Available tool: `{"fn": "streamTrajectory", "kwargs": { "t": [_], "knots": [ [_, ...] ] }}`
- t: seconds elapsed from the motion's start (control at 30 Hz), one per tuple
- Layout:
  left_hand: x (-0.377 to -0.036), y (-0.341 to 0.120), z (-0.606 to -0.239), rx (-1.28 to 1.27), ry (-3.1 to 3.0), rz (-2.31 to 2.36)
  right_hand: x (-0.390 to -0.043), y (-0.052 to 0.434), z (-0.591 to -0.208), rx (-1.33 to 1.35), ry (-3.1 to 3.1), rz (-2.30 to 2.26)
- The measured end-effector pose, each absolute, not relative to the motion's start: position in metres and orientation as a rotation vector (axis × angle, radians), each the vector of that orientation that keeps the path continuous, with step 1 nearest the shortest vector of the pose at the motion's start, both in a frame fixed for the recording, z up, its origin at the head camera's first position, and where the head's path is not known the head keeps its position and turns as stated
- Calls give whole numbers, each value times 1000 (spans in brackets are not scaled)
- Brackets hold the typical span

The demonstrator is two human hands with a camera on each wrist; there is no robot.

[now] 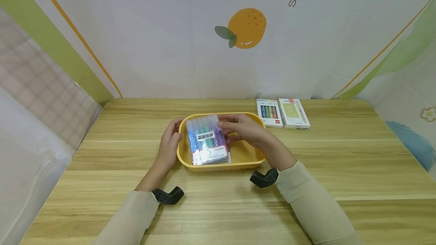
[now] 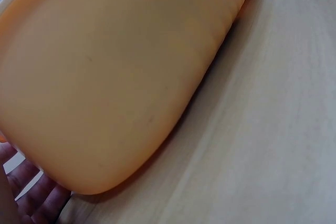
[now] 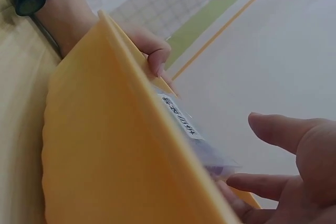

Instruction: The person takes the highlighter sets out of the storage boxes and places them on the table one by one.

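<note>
From the head view, a yellow tray (image 1: pixel 250 156) sits near the middle of a pale wooden bench (image 1: pixel 357 162), and a clear packet of coloured pens (image 1: pixel 207 141) lies in its left half, leaving the right half of the tray floor bare. The left hand (image 1: pixel 169 144) curls round the tray's left rim with the thumb over the edge by the packet; the right hand (image 1: pixel 243 127) reaches across the far rim and pinches the packet's top right corner. Just beyond the tray to the right, two small white boxes (image 1: pixel 282 113) lie side by side, apart from the tray; bare bench runs wide to either side and toward the near edge. Printed sheeting with an orange fruit (image 1: pixel 246 28) closes the back and sides. From the left wrist view, the tray's smooth outer wall (image 2: pixel 121 82) fills most of the frame, bench grain runs beside it, and fingertips (image 2: pixel 31 192) show at the lower left corner. From the right wrist view, the tray rim (image 3: pixel 136 87) cuts diagonally across; the left hand's fingers (image 3: pixel 155 51) hook over it, the packet's white label (image 3: pixel 181 116) peeks behind, and the right hand's fingers (image 3: pixel 294 135) lie by the packet's corner.
</note>
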State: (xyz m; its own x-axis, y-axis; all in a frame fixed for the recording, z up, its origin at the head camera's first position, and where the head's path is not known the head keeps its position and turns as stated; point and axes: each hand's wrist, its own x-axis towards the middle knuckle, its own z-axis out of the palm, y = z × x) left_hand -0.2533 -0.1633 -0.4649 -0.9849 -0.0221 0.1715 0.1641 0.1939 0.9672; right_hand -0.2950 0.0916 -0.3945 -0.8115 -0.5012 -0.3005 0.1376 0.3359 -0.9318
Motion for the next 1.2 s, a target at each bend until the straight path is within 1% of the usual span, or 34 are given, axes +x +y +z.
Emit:
{"fn": "streamTrajectory", "kwargs": {
  "t": [0.47,0.9,1.2],
  "knots": [
    [-253,-164,-465,-120,-2299,-1922,-295,96,-395,-435,2006,-1426],
    [-254,-164,-466,-135,-2307,-1918,-295,91,-397,-329,2047,-1469],
    [-254,-164,-465,-137,-2310,-1909,-294,91,-397,-330,2052,-1495]
  ]
}}
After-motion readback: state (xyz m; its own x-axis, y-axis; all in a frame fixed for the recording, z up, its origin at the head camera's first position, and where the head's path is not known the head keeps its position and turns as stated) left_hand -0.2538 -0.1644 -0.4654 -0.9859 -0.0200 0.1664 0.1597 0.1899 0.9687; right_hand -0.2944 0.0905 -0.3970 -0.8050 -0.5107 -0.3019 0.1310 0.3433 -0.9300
